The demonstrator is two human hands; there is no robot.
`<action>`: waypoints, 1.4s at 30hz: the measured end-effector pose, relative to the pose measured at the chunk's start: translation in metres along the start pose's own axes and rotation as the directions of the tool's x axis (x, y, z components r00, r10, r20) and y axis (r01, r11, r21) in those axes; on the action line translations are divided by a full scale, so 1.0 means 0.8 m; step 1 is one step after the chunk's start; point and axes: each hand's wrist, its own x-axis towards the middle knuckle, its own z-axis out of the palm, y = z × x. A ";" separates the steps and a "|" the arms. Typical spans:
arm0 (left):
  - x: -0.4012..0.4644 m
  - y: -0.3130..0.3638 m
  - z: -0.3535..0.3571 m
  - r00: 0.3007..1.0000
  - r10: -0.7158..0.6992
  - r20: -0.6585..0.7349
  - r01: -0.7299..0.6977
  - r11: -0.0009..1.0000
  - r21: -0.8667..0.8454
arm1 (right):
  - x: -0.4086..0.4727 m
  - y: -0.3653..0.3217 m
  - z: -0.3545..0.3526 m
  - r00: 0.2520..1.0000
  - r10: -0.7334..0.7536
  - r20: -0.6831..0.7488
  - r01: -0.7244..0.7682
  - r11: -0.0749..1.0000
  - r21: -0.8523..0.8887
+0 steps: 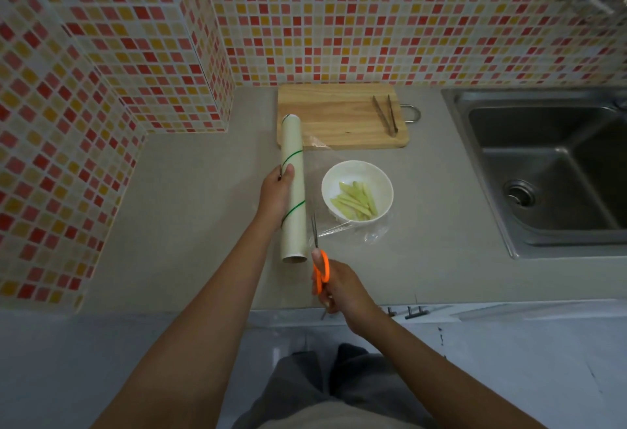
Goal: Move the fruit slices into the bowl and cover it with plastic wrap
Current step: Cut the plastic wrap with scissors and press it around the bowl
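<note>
Near the front edge of the counter [203, 163], the left hand [276, 191] grips the wrap roll [293, 187], long axis running front to back. Bowl [357, 170] of fruit slices [354, 204] sits just right under the sheet [342, 228]. Right hand [342, 289] holds the scissors [319, 259], blades at the film's near edge, pointing along the roll, so I'd guess the cut runs away from the person.

No text, label, brand or number can be read anywhere. The plastic wrap roll [293, 187], in the centre of the frame, carries only thin green lines, no letters.
</note>
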 end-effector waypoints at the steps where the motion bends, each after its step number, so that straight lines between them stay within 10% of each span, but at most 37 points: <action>1: 0.000 0.001 0.001 1.000 -0.002 -0.003 0.002 1.000 -0.004 | 0.001 0.003 0.000 1.000 -0.030 -0.004 0.030 0.999 0.013; 42: -0.017 0.003 0.008 1.000 -0.018 -0.014 0.019 0.998 0.063 | 0.058 -0.026 -0.017 0.999 -0.023 0.049 0.019 0.997 0.070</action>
